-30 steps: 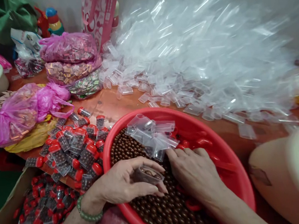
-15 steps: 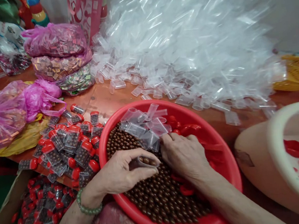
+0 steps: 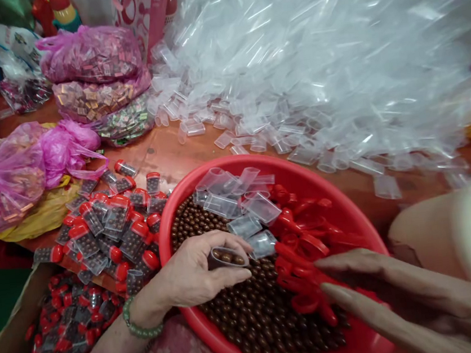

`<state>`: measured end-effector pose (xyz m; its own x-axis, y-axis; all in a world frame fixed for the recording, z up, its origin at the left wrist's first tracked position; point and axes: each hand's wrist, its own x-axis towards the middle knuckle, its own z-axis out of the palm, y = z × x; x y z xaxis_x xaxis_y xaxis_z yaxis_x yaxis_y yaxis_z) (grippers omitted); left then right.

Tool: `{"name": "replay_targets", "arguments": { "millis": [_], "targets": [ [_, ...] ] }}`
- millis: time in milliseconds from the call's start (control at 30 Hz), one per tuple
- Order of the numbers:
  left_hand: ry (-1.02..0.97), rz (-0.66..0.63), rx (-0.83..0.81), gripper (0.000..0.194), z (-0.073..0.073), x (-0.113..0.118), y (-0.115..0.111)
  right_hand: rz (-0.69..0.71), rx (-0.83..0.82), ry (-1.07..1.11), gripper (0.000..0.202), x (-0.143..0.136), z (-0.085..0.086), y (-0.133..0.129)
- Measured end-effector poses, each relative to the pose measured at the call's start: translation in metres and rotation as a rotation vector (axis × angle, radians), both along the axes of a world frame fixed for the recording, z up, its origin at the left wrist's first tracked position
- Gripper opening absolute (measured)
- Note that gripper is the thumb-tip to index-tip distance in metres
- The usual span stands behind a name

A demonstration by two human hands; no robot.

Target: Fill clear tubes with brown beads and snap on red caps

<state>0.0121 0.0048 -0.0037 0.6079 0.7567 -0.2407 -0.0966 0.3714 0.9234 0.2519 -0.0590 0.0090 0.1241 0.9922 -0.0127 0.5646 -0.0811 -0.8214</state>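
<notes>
A small clear plastic container [image 3: 228, 256] filled with brown balls is held in my left hand [image 3: 199, 271], its open mouth facing right. Over the right side of the red basin [image 3: 334, 188], my right hand [image 3: 419, 297] has thumb and forefinger stretched out and apart. Its fingertips are at a heap of red plastic caps [image 3: 303, 270]; whether they touch one I cannot tell. Glossy brown balls [image 3: 268, 314] cover much of the basin's bottom. Several empty clear containers [image 3: 238, 199] lie on top of the balls, beyond my left hand.
Filled, red-capped containers [image 3: 115, 218] are heaped left of the basin, with more in a box [image 3: 74, 325] below. A large pile of clear containers [image 3: 312, 66] spreads behind. A pale bucket [image 3: 428, 228] with red pieces stands right. Pink bags [image 3: 92, 57] sit back left.
My right hand has moved right from the clear containers to the red caps, and its fingers have parted. My left hand still holds the filled container. The view has shifted slightly.
</notes>
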Motion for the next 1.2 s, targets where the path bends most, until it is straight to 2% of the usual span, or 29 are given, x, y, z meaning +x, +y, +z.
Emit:
{"name": "replay_targets", "arguments": {
  "millis": [133, 333, 467, 600, 700, 767, 900, 1000, 1100, 1200],
  "targets": [
    [-0.001, 0.071, -0.090, 0.016, 0.000, 0.000, -0.002, 0.112, -0.057, 0.128, 0.027, -0.020, 0.005, 0.008],
    [0.062, 0.080, -0.178, 0.031, 0.000, 0.002, -0.003, 0.330, -0.182, 0.216, 0.035, -0.032, -0.008, 0.009],
    [0.076, 0.065, -0.125, 0.032, 0.000, 0.004, -0.003, 0.459, -0.066, 0.101, 0.046, -0.034, -0.011, 0.014],
    [0.090, 0.031, -0.132, 0.032, -0.001, 0.004, -0.001, 0.496, 0.073, 0.018, 0.029, -0.038, -0.006, 0.024],
    [0.017, 0.013, -0.198, 0.033, -0.005, 0.001, 0.001, 0.415, 0.054, 0.125, 0.014, -0.041, -0.005, 0.028],
    [-0.094, 0.005, -0.276, 0.035, -0.010, 0.000, 0.002, 0.296, 0.003, 0.248, 0.010, -0.043, -0.008, 0.028],
    [-0.380, -0.018, -0.431, 0.042, -0.017, -0.003, 0.003, -0.060, -0.131, 0.506, 0.020, -0.041, -0.015, 0.027],
    [-0.471, -0.055, -0.482, 0.044, -0.018, -0.005, 0.004, -0.223, -0.114, 0.588, 0.023, -0.040, -0.016, 0.030],
    [-0.498, -0.106, -0.512, 0.045, -0.016, -0.007, 0.005, -0.295, -0.032, 0.549, 0.025, -0.043, -0.013, 0.036],
    [-0.523, -0.147, -0.535, 0.048, -0.014, -0.010, 0.005, -0.263, 0.001, 0.537, 0.025, -0.050, -0.008, 0.044]
  ]
}}
